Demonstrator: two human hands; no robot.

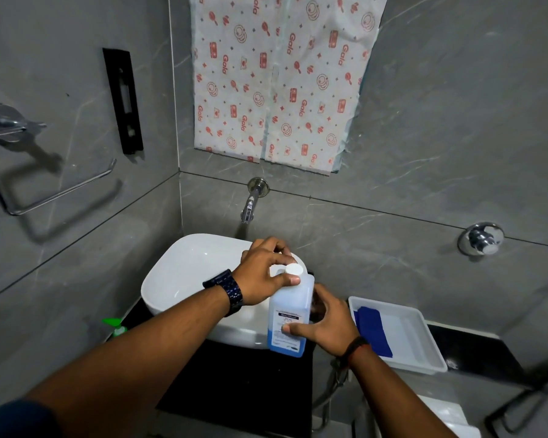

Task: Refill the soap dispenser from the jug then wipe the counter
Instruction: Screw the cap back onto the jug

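A small washroom corner walled in grey marbled tile holds a narrow black surface [234, 384] carrying a white oval basin [184, 279], with a chrome spout [250, 203] coming out of the wall above it and a round chrome valve [481, 238] further right. A patterned white-and-red sheet [276, 80] hangs on the back wall; on the left wall sit a black vertical bracket [123, 101] and a chrome holder bar [45, 197]. At the right, on the black ledge, a white tray [418, 336] holds a folded blue cloth [372, 333]. At the left edge of the surface, partly hidden behind the left forearm, the green pump top of the soap dispenser [116, 325] shows. The jug [290, 314], a translucent bottle with blue liquid in its lower part, a printed label and a white cap [293, 269], stands upright at the basin's front right rim. The left hand [263, 273], with a dark watch on its wrist, reaches over the top of the jug, thumb and fingers curled about the cap in a closed grip. The right hand [329, 324], a cord band at its wrist, wraps the jug's lower body from the right side, thumb pressed flat on the label, grip closed around the bottle.
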